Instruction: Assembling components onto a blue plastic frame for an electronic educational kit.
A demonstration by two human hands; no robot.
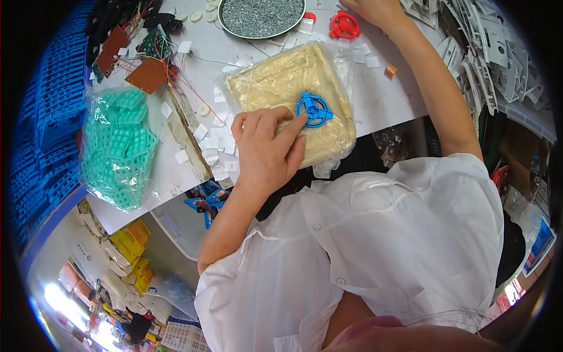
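Observation:
A blue plastic wheel-shaped part point(315, 110) with spokes lies on a yellowish square pad point(270, 79) wrapped in clear plastic. My left hand point(264, 144) rests on the pad's near left side, fingers spread and bent, thumb apart. Its index fingertip touches the left edge of the blue part. My right hand point(375, 10) reaches to the far edge of the view, where its fingers are mostly cut off; what they hold, if anything, cannot be seen. Just below it sits a similar red wheel-shaped part point(344, 25).
A round tray point(220, 17) of small metal pieces stands at the back. Circuit boards point(148, 75) with wires and a bag of green parts point(120, 146) lie left, beside stacked blue parts point(50, 117). White plastic panels point(498, 53) pile up at right. Small white squares point(226, 144) are scattered about.

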